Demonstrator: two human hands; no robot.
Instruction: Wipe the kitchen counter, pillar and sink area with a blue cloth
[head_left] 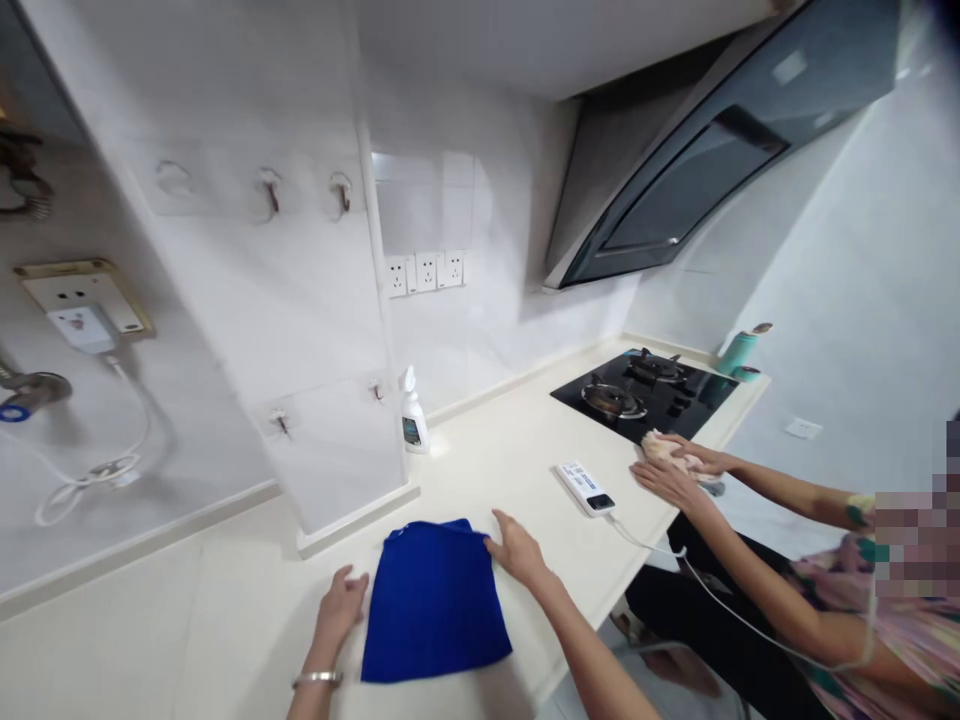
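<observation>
A blue cloth point(435, 605) lies spread out on the pale countertop point(240, 610), its far edge slightly rumpled. Just left of it is my left hand point(341, 605), fingers loosely bent and apart, holding nothing; a silver bangle circles that wrist. My right hand point(517, 550) is at the cloth's far right corner, thumb at the edge and index finger stretched out above it. Nothing shows between those fingers.
A white spray bottle point(413, 415) stands by the wall. Right of the cloth lies a white power bank point(585, 490) with a cable running off the counter edge. Beside the black gas hob point(645, 392), another person's hands point(671, 470) press on a pale cloth.
</observation>
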